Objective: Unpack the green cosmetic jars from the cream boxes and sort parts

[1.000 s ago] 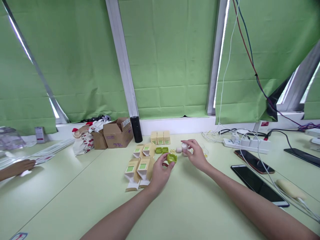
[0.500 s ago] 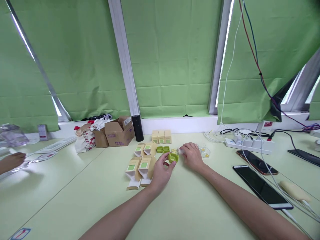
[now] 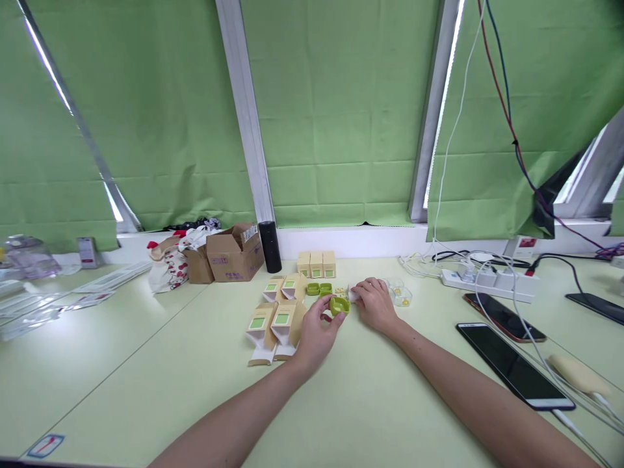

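My left hand (image 3: 316, 331) grips a small lime-green cup (image 3: 340, 306) between thumb and fingers, its hollow side tilted toward me. Close beside it, my right hand (image 3: 374, 303) pinches a small whitish piece (image 3: 353, 295), mostly covered by the fingers. Small pale-yellow pieces (image 3: 340, 292) lie on the table just behind the cup. Two more green cups (image 3: 319, 289) sit side by side to their left. Past my right hand is a clear rounded-lobed tray (image 3: 402, 296) with yellow bits in it. Several small beige cartons (image 3: 287, 320) with raised flaps lie left of my left hand.
Three closed beige boxes (image 3: 316, 264) stand at the back. Behind on the left are a black cylinder (image 3: 270, 247), a cardboard box (image 3: 234, 253) and a printed bag (image 3: 168, 266). A power strip (image 3: 487, 286), phones (image 3: 514, 364) and cables occupy the right side.
Another person's hand at the far left has gone out of view. The whole view has shifted slightly; my hands keep nearly the same pose with the green cup.
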The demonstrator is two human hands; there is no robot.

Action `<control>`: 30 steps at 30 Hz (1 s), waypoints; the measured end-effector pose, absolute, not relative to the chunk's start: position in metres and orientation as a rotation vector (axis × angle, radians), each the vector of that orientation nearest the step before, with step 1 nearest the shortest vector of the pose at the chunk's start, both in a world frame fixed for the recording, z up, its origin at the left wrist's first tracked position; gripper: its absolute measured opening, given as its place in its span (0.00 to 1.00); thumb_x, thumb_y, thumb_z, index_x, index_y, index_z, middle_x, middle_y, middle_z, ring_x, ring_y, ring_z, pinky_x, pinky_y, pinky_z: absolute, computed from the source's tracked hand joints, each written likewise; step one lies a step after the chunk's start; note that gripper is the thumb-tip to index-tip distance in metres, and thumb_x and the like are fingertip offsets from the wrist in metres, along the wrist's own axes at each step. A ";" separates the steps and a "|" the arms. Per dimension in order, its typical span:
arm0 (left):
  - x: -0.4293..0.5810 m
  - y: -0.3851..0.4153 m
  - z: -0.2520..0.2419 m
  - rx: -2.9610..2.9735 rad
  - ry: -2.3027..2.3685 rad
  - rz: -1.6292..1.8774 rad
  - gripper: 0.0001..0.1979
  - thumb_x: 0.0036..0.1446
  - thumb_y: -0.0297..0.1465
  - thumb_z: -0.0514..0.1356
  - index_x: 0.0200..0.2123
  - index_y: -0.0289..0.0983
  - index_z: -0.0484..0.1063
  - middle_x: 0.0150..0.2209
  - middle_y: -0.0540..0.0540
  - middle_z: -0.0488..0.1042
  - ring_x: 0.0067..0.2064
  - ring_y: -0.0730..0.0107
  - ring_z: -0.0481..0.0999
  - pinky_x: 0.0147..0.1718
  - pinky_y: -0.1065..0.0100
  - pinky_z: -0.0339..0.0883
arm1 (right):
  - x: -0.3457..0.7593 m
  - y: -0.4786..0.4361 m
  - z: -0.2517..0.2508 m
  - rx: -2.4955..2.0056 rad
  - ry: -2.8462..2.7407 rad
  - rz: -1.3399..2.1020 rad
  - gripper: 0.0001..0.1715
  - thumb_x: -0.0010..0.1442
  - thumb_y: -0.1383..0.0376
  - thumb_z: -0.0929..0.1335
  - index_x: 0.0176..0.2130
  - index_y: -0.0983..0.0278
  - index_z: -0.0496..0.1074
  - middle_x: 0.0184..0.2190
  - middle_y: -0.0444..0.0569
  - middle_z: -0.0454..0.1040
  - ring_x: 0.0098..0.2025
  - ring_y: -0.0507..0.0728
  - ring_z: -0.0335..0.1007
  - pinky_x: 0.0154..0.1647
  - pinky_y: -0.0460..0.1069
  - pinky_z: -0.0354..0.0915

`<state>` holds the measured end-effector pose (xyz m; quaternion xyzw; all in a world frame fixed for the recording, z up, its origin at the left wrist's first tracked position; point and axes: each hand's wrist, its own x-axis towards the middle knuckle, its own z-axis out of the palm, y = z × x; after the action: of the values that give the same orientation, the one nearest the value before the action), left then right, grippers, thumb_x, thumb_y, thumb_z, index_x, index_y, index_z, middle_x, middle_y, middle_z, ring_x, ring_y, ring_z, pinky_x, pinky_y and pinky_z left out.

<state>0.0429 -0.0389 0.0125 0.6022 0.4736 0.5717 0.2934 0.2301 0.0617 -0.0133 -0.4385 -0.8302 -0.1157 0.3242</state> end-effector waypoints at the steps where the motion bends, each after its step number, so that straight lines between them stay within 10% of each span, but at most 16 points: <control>1: 0.043 -0.039 0.012 1.600 1.261 1.526 0.19 0.55 0.32 0.67 0.51 0.37 0.73 0.50 0.39 0.80 0.52 0.57 0.78 0.44 0.63 0.71 | 0.230 0.062 -0.013 -1.154 -2.173 -0.304 0.17 0.59 0.74 0.69 0.46 0.60 0.77 0.45 0.52 0.80 0.53 0.64 0.64 0.56 0.57 0.54; 30: 0.044 -0.044 0.019 1.529 1.184 1.504 0.22 0.54 0.35 0.68 0.51 0.37 0.72 0.51 0.39 0.79 0.52 0.57 0.78 0.46 0.62 0.70 | 0.235 0.044 0.007 -1.108 -1.782 -0.051 0.21 0.53 0.74 0.67 0.46 0.59 0.71 0.45 0.52 0.77 0.52 0.66 0.65 0.54 0.61 0.58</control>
<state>0.0439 -0.0443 0.0190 0.5870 0.4548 0.5776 0.3391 0.2351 0.0437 0.0070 -0.4576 -0.7363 -0.0212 0.4980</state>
